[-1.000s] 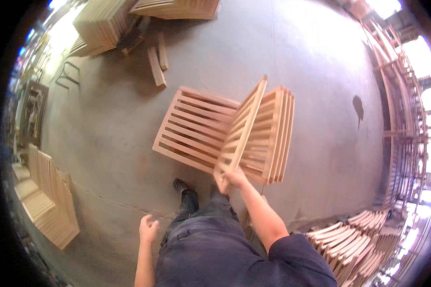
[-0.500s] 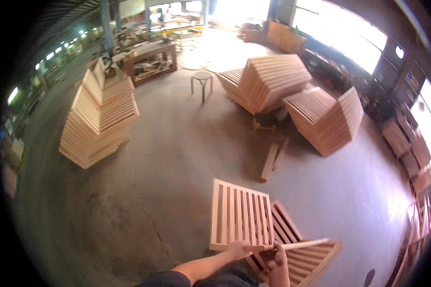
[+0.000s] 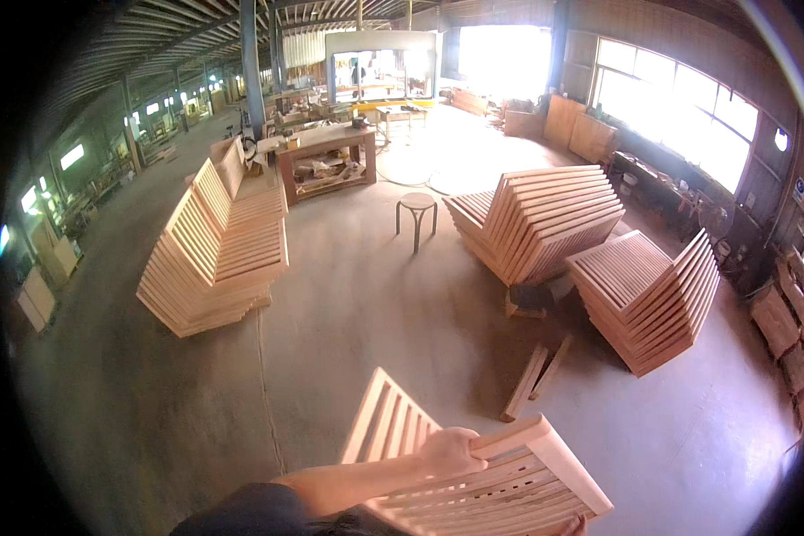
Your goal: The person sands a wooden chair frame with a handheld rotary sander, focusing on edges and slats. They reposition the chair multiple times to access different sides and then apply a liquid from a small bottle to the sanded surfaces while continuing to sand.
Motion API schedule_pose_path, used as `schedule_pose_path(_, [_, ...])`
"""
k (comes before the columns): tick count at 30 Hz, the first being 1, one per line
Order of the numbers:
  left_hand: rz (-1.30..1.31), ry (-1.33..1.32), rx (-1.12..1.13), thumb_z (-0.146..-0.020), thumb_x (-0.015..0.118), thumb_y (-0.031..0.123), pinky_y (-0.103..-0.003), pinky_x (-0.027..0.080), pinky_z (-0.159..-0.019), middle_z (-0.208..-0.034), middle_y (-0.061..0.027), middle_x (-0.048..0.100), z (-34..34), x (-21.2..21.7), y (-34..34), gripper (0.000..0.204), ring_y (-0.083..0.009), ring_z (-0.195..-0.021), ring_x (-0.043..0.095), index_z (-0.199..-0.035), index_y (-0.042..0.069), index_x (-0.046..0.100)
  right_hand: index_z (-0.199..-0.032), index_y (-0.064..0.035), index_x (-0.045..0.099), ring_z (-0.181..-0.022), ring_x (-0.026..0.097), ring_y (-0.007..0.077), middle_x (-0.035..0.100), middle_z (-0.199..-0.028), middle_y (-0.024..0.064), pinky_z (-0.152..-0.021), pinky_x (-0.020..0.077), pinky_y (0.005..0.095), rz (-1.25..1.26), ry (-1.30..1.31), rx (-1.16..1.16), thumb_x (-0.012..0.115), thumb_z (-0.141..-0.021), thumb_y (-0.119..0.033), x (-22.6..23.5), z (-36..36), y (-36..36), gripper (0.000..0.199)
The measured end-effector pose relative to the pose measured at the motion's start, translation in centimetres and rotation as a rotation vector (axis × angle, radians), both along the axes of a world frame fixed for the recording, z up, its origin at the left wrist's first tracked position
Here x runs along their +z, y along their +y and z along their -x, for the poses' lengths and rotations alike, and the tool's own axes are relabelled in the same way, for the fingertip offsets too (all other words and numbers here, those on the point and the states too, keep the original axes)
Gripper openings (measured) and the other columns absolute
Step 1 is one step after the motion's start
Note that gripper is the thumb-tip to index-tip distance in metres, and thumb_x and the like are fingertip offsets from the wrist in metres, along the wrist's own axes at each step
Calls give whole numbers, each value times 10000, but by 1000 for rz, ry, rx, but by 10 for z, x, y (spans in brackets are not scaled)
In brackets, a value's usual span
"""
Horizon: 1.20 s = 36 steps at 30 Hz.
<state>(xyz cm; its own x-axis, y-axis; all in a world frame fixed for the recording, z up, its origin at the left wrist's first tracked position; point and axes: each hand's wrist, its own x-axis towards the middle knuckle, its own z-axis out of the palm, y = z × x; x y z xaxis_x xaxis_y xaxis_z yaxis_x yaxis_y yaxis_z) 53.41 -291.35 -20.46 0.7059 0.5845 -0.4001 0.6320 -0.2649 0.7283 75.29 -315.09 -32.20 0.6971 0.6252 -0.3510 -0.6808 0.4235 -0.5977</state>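
Low in front of me is a pale slatted wooden frame (image 3: 500, 482), made of two slatted panels that meet at an angle. One panel, with a broad end rail, spreads toward the lower right; the other (image 3: 389, 415) rises on the left. My left hand (image 3: 451, 450) is closed around the frame's upper edge, close to where the panels meet. At the bottom of the picture only the fingers of my right hand (image 3: 577, 525) show, curled at the frame's lower right edge. The rest of that hand is cut off.
Stacks of similar slatted frames stand on the left (image 3: 210, 255), at centre right (image 3: 540, 223) and farther right (image 3: 648, 299). Two wooden beams (image 3: 536, 380) lie on the floor ahead. Beyond are a round stool (image 3: 416, 207) and a workbench (image 3: 322, 147). Boxes (image 3: 777, 317) line the right wall.
My view has tilted up. The frame has turned, its broad-railed panel now facing up to the right. My left hand is higher; my right hand has dropped toward the bottom edge.
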Motion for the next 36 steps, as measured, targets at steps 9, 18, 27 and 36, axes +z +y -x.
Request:
schedule_pose_path(9, [77,-315,344,-808,880,270,-286,515,-827,-928,-35,755,117,88,132,356,-104,-919,682,-1042,18,789,-1218,-34,631,-922,723,334,722,-1096,140,-860,629,457,67,-304,-47,585,-1087,-398,-4,-68,171,390])
schedule_pose_path(18, [-70,-637,808,-771,862,131,-261,440,-584,-684,35,639,278,78,317,196,-66,-644,599,-707,64,690,-1244,-32,620,-948,718,338,716,-1122,143,-869,626,468,13,-489,56,577,-1089,-406,22,-56,470,406])
schedule_pose_path(27, [-40,-954,898,-745,831,63,-261,448,-607,-736,43,640,322,70,572,147,-68,-671,596,-826,64,709,-1270,-31,610,-973,712,342,710,-1147,146,-879,623,478,60,-563,62,569,-1091,-413,61,-24,746,424])
schedule_pose_path(36, [-101,-919,1072,-685,800,7,-286,521,-568,-824,-26,659,310,23,849,362,-130,-672,642,-1020,44,668,-1296,-30,599,-999,707,346,704,-1173,149,-888,620,489,34,-537,26,561,-1093,-421,6,-55,1031,442])
